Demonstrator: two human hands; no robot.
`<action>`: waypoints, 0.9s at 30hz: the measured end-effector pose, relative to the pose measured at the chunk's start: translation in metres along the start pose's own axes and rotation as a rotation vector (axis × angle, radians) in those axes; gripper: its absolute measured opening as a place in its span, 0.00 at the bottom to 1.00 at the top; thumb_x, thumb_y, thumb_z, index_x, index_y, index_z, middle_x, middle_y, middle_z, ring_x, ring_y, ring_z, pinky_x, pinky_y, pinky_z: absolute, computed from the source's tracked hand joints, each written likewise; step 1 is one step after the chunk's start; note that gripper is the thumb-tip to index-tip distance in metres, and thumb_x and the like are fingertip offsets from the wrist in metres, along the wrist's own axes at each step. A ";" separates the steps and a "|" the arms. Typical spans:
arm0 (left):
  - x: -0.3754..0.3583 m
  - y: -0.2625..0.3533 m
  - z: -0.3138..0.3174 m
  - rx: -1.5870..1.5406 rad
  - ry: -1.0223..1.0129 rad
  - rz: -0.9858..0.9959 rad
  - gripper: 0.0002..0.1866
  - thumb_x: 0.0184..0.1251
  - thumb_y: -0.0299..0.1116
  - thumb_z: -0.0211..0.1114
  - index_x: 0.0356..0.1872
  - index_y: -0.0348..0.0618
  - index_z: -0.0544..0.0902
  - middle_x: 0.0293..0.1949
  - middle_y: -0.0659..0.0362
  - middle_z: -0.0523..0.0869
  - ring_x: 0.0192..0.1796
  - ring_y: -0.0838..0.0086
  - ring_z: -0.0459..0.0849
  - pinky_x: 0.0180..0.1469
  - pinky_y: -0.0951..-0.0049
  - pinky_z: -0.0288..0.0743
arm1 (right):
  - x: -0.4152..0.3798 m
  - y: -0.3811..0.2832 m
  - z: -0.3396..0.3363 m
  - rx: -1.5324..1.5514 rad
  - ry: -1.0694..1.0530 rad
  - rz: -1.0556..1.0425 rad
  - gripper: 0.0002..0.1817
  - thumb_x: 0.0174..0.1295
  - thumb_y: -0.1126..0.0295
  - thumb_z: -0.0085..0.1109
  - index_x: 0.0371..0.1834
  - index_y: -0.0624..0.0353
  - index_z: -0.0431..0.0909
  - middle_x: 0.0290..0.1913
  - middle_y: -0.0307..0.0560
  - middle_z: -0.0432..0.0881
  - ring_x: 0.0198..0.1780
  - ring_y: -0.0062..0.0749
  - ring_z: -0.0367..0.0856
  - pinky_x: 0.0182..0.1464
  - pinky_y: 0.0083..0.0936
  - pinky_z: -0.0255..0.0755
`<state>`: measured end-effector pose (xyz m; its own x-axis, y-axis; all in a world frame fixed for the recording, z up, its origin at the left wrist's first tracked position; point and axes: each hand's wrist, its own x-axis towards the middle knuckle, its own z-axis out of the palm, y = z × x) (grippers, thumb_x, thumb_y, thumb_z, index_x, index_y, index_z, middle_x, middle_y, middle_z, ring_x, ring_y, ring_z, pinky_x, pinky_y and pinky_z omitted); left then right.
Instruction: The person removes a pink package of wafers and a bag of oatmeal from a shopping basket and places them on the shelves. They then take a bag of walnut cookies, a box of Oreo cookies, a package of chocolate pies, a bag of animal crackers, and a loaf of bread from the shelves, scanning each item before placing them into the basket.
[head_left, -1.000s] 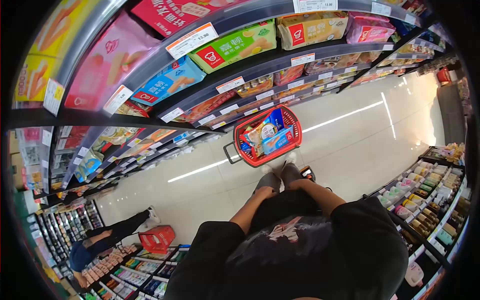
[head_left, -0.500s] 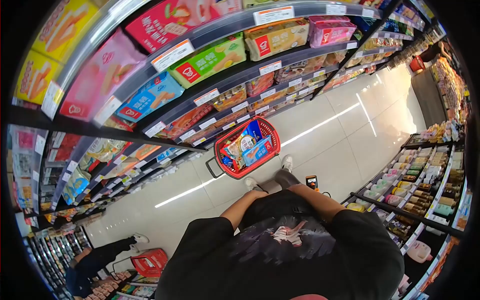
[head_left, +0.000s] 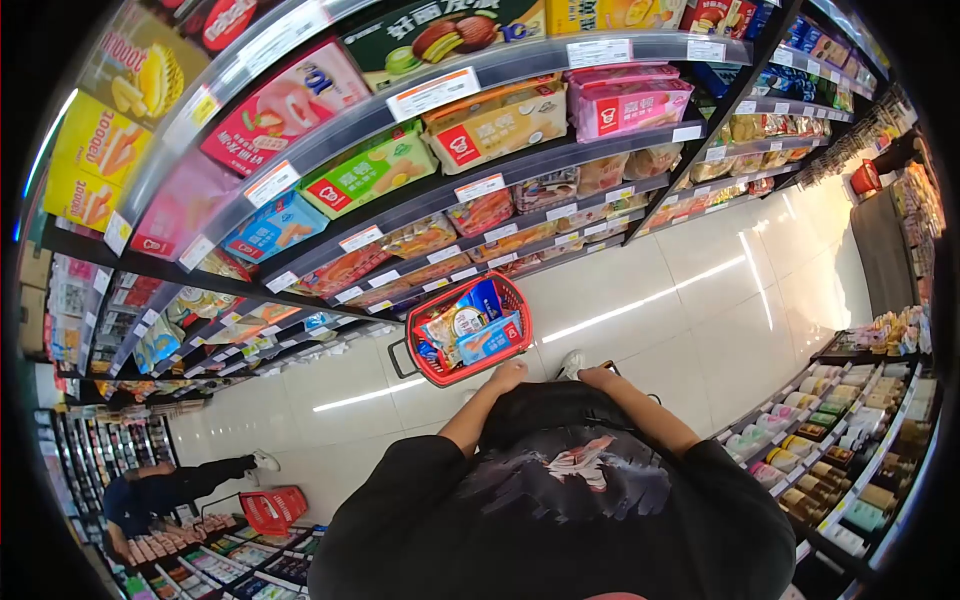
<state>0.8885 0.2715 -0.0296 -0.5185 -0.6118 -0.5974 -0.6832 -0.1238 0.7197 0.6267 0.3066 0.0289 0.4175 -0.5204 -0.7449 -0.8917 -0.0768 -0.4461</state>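
Note:
In the head view a red shopping basket (head_left: 468, 330) stands on the floor by the shelves. It holds several snack packs, among them a blue pack (head_left: 489, 340) and a white-and-blue bag (head_left: 467, 321). Just below the basket's near rim is my left hand (head_left: 509, 376), its fingers curled inward; whether anything is in them is hidden. To its right my right hand (head_left: 601, 377) hangs near my shoe (head_left: 572, 364), fingers bent. A small dark edge shows beside that hand, too little to name, and a thin cord lies along the forearm.
Curved snack shelves (head_left: 560, 135) run along the far side, with boxes of biscuits and price tags. More shelves of bottles and jars (head_left: 830, 440) stand at the right. Another person (head_left: 180, 490) is at lower left beside a red basket (head_left: 272, 510). A pale tiled floor (head_left: 690, 290) lies between.
Both hands have come into view in front of my body, having been hidden before. The basket appears lower and slightly left as the view shifts. The dark-and-orange device by my leg has dropped from sight.

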 end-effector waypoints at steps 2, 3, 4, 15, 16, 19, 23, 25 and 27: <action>0.005 0.027 -0.004 -0.066 0.393 0.027 0.15 0.59 0.40 0.56 0.38 0.38 0.79 0.41 0.49 0.82 0.44 0.57 0.81 0.47 0.64 0.72 | -0.010 0.022 0.001 -0.039 0.042 -0.029 0.15 0.58 0.65 0.46 0.42 0.63 0.74 0.47 0.66 0.76 0.49 0.53 0.77 0.51 0.42 0.70; 0.005 0.039 -0.008 -0.128 0.422 0.009 0.15 0.59 0.39 0.57 0.40 0.39 0.79 0.40 0.50 0.83 0.42 0.60 0.81 0.46 0.66 0.72 | -0.014 0.032 0.004 -0.005 0.056 -0.020 0.14 0.58 0.65 0.46 0.42 0.63 0.75 0.45 0.65 0.77 0.48 0.54 0.77 0.50 0.42 0.70; 0.006 0.053 -0.016 -0.189 0.454 -0.007 0.15 0.58 0.37 0.58 0.43 0.39 0.78 0.38 0.51 0.83 0.40 0.62 0.82 0.44 0.67 0.73 | -0.017 0.039 0.005 0.027 0.071 -0.011 0.14 0.58 0.66 0.46 0.41 0.62 0.75 0.42 0.65 0.79 0.48 0.55 0.78 0.49 0.42 0.71; -0.040 0.247 -0.236 -0.596 1.050 0.382 0.19 0.66 0.33 0.50 0.57 0.40 0.68 0.50 0.52 0.75 0.51 0.70 0.76 0.50 0.70 0.74 | -0.009 0.012 -0.170 0.650 0.717 -0.330 0.08 0.55 0.70 0.51 0.30 0.65 0.75 0.28 0.57 0.77 0.34 0.51 0.78 0.39 0.34 0.72; -0.039 0.263 -0.249 -0.583 1.104 0.427 0.19 0.67 0.32 0.50 0.58 0.40 0.68 0.51 0.51 0.75 0.53 0.68 0.75 0.52 0.68 0.73 | -0.018 -0.002 -0.208 0.636 0.928 -0.424 0.09 0.56 0.71 0.52 0.35 0.66 0.73 0.28 0.58 0.78 0.35 0.48 0.79 0.39 0.33 0.72; -0.012 0.282 -0.285 -0.596 1.204 0.528 0.20 0.66 0.31 0.52 0.59 0.39 0.66 0.53 0.49 0.74 0.56 0.66 0.73 0.56 0.68 0.69 | -0.037 -0.044 -0.321 0.604 1.209 -0.601 0.14 0.57 0.76 0.52 0.47 0.63 0.70 0.42 0.59 0.76 0.36 0.47 0.80 0.40 0.33 0.73; 0.022 0.301 -0.309 -0.379 1.373 0.480 0.24 0.66 0.33 0.55 0.61 0.35 0.64 0.54 0.45 0.72 0.58 0.63 0.71 0.58 0.68 0.66 | -0.054 -0.084 -0.417 0.246 1.432 -0.645 0.19 0.56 0.77 0.52 0.53 0.65 0.68 0.54 0.61 0.70 0.42 0.53 0.77 0.43 0.37 0.73; 0.034 0.301 -0.312 -0.254 1.424 0.430 0.25 0.64 0.34 0.58 0.59 0.35 0.66 0.55 0.44 0.70 0.58 0.59 0.70 0.60 0.65 0.62 | -0.044 -0.085 -0.436 -0.025 1.355 -0.300 0.18 0.54 0.75 0.53 0.50 0.65 0.68 0.54 0.61 0.69 0.42 0.58 0.75 0.41 0.42 0.73; 0.039 0.296 -0.312 -0.077 1.474 0.346 0.28 0.61 0.35 0.61 0.60 0.33 0.64 0.56 0.42 0.69 0.58 0.58 0.70 0.60 0.63 0.62 | -0.023 -0.069 -0.428 -0.051 1.280 -0.283 0.18 0.54 0.74 0.54 0.48 0.65 0.67 0.55 0.61 0.68 0.42 0.58 0.75 0.41 0.43 0.72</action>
<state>0.8269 -0.0323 0.2705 0.3515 -0.8244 0.4436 -0.5869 0.1751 0.7905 0.6041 -0.0397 0.2892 0.1548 -0.9125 0.3787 -0.8186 -0.3330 -0.4679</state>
